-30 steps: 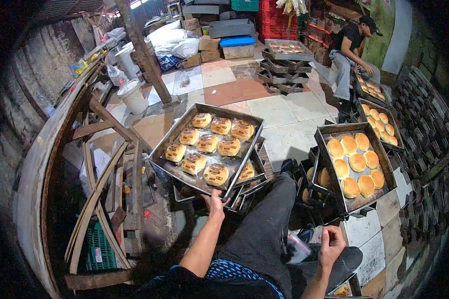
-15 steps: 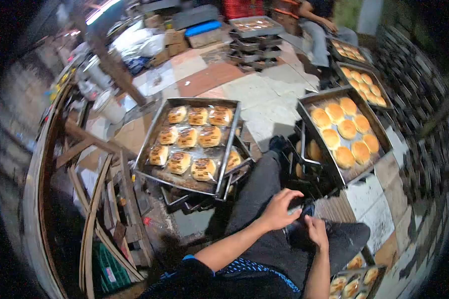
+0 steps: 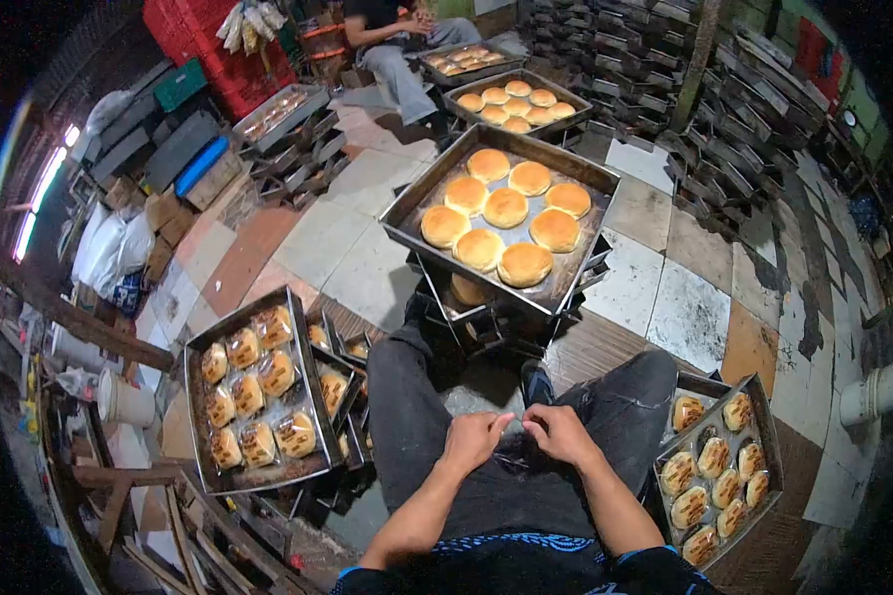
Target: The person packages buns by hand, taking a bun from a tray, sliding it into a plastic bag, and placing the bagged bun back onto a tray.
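Above my lap, my left hand (image 3: 474, 439) and my right hand (image 3: 560, 434) are close together, fingers curled and thumbs facing each other. Each looks pinched; something thin and pale may lie between the fingertips, but I cannot make it out. Straight ahead of them, a metal tray (image 3: 399, 230) of unwrapped golden buns (image 3: 506, 208) tops a stack of trays. To my left, another metal tray (image 3: 260, 485) holds buns in printed clear wrappers (image 3: 259, 443). By my right knee sits a tray (image 3: 770, 496) of wrapped buns (image 3: 714, 457).
Farther back stand a tray of plain buns (image 3: 518, 99) and a seated person (image 3: 395, 59). Stacked dark trays (image 3: 605, 59) line the back wall. Wooden slats (image 3: 174, 535) and a white bucket (image 3: 126, 399) are at left. Worn tiles (image 3: 690, 307) cover the floor.
My view has swung to the right, so the trays appear farther left. My hands have drawn closer together, and the left fingers, spread before, are now curled in.
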The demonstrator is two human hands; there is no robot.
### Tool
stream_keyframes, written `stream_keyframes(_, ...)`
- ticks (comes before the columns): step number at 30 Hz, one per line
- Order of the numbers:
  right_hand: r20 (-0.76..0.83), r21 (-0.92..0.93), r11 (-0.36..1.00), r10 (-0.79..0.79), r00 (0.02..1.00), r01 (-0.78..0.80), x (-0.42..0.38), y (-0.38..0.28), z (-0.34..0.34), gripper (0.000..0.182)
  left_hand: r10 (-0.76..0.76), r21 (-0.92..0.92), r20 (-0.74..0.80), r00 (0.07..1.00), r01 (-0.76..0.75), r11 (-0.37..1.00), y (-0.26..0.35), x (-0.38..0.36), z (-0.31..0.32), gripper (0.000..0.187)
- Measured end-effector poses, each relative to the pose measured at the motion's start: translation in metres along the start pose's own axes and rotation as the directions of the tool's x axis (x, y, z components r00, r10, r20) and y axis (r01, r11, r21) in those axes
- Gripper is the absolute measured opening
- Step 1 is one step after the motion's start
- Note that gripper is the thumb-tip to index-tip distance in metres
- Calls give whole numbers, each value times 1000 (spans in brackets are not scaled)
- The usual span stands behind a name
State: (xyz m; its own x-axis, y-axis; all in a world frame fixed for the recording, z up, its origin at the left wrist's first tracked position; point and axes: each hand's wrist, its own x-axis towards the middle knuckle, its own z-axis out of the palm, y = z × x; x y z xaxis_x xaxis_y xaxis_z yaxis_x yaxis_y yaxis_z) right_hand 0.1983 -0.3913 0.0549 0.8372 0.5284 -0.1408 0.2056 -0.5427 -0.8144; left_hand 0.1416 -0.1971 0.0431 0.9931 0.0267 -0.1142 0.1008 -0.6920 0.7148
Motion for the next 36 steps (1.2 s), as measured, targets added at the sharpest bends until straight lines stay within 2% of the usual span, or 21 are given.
stream_keyframes(2,-185,-129,957,-279,942,258,-2,2,0,10,-69,-108,58,996,75,991,9,-2,-11,43)
stream_keyframes(4,-459,-85,962,-268,847,258,6,-17,-12,9,-62,-66,-17,998,60,996,9,-2,-19,48)
stream_keyframes(6,-600,67,985,-86,795,157,4,-40,-37,8,-38,-41,44,998,40,998,-11,-1,-16,40)
stream_keyframes(8,-680,194,954,-37,733,228,3,-46,-56,7,-76,-497,-12,997,60,865,-21,3,-22,28)
stream_keyframes(10,-643,341,912,49,764,229,1,-41,-51,7,-304,-955,-137,943,-43,295,3,3,-32,19)
stream_keyframes(12,-475,580,792,137,869,192,-1,-51,-39,6,-343,-977,-36,939,39,209,-5,7,-50,14)
stream_keyframes(13,-519,429,873,30,854,230,-3,-57,-34,6,-339,-978,-36,940,37,207,-6,12,-53,14)
stream_keyframes(14,-583,245,925,-98,806,289,-2,-67,-30,4,-407,-949,-185,894,-55,310,-8,17,-54,12)
stream_keyframes(15,-612,230,918,-122,781,324,1,-77,-29,4,-457,-901,-330,826,-131,414,-11,21,-55,10)
stream_keyframes(17,-631,205,918,-141,763,340,5,-86,-36,5,-475,-904,-364,801,-181,387,-21,24,-62,9)
stream_keyframes(19,-445,101,932,-270,854,347,30,-89,-60,7,-519,-920,-378,767,-245,307,-33,30,-69,11)
stream_keyframes(20,-510,118,943,-211,834,311,54,-66,-70,15,-486,-923,-384,785,-319,214,-53,35,-66,12)
stream_keyframes(22,-547,351,926,84,833,137,122,-5,-113,27,-525,-949,-307,794,-299,102,-72,43,-67,10)
stream_keyframes(24,-452,241,947,304,838,-214,181,19,-154,34,-567,-950,-290,771,-302,76,-69,49,-64,8)
stream_keyframes(25,-444,65,948,308,841,-312,209,51,-163,40,-511,-951,-303,804,-287,111,-72,50,-62,7)
stream_keyframes(26,-347,54,899,426,836,-435,233,68,-171,43,-452,-948,-317,834,-279,150,-76,53,-61,9)
stream_keyframes(28,-364,70,798,580,729,-599,266,66,-173,40,-512,-955,-297,806,-266,134,-74,59,-57,11)
stream_keyframes(30,-406,78,794,578,708,-603,289,69,-175,39,-448,-958,-285,847,-253,131,-70,59,-59,14)
stream_keyframes(32,-440,101,786,585,681,-610,295,73,-175,37,-533,-971,-238,812,-191,143,-61,60,-65,16)
stream_keyframes(35,-75,103,746,666,743,-658,278,62,-190,38,-519,-970,-239,821,-230,83,-70,57,-61,10)
stream_keyframes(36,-74,94,746,665,743,-659,274,66,-189,38,-525,-969,-238,817,-233,77,-69,58,-63,10)
